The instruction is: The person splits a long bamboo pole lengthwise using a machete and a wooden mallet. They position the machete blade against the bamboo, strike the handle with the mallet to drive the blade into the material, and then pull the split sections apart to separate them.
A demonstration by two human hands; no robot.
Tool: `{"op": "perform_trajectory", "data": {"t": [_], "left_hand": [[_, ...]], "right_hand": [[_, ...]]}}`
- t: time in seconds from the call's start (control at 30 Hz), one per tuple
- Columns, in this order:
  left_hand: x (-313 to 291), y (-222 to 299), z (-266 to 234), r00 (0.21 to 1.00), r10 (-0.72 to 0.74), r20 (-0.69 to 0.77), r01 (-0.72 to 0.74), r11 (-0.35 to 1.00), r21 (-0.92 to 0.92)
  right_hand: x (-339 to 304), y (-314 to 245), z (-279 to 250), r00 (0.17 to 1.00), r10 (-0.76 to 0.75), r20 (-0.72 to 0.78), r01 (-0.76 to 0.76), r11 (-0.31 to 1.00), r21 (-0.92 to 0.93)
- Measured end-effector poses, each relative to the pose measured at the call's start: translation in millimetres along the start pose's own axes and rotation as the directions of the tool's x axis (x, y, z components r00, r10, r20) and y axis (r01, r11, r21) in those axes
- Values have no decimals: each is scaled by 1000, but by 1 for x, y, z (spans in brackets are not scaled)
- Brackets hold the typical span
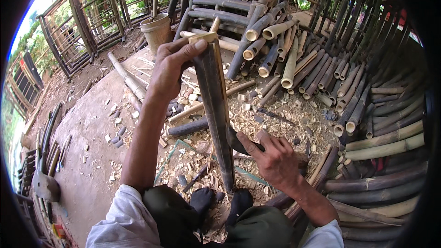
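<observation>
My left hand (171, 66) is closed around the upper end of a dark bamboo piece (213, 110). The thumb lies near its pale cut top. The bamboo stands almost upright, its lower end between my feet on the chip-covered ground. A pale split edge runs down its right side. My right hand (278, 163) grips a dark-bladed knife (237, 142), index finger stretched along it. The blade meets the bamboo's right side at about mid-length; its exact cutting edge is hard to make out.
Pale wood chips (294, 126) cover the ground around my feet. Cut bamboo poles (287, 71) lie piled ahead and to the right, near a bamboo rack (220, 17). A bucket (155, 30) stands at the far left. Curved bamboo lengths (386, 147) are stacked close on my right.
</observation>
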State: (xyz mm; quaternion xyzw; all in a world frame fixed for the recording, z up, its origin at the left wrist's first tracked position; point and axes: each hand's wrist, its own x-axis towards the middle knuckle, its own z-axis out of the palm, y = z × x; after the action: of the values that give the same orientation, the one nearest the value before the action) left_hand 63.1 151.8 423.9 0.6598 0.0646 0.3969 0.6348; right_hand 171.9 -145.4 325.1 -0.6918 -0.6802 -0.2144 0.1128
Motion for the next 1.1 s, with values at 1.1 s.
{"op": "perform_trajectory", "data": {"t": [1.1], "left_hand": [[-41,-84,-69,954,23,-299,71,952,299]], "right_hand": [[-162,-69,128,803,371,467,-590,603,537]]}}
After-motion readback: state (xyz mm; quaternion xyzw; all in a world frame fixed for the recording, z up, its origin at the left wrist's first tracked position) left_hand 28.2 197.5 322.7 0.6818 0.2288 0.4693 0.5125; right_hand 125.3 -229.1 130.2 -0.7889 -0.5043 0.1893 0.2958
